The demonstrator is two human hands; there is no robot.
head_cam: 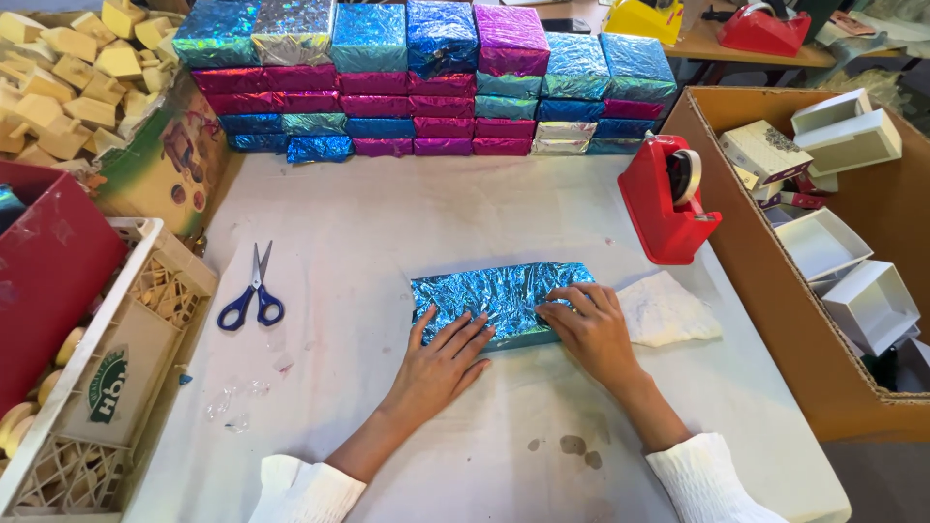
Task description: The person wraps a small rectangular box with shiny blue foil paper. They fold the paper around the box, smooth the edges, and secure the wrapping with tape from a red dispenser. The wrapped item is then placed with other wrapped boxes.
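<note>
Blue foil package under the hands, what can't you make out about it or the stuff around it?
Head view only:
- Blue foil package: near edge hidden under left hand and right hand; contents covered by foil.
- White crate: cut off by the left and bottom edges.
- Cardboard box: cut off by the right edge.

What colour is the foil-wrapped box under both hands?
Shiny crinkled blue foil-wrapped box, with a holographic sparkle; the head view shows it best.

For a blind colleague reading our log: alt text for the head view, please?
Left hand and right hand press flat on a blue foil-wrapped box on a white table; stacked foil-wrapped boxes behind, blue-handled scissors left.
</note>
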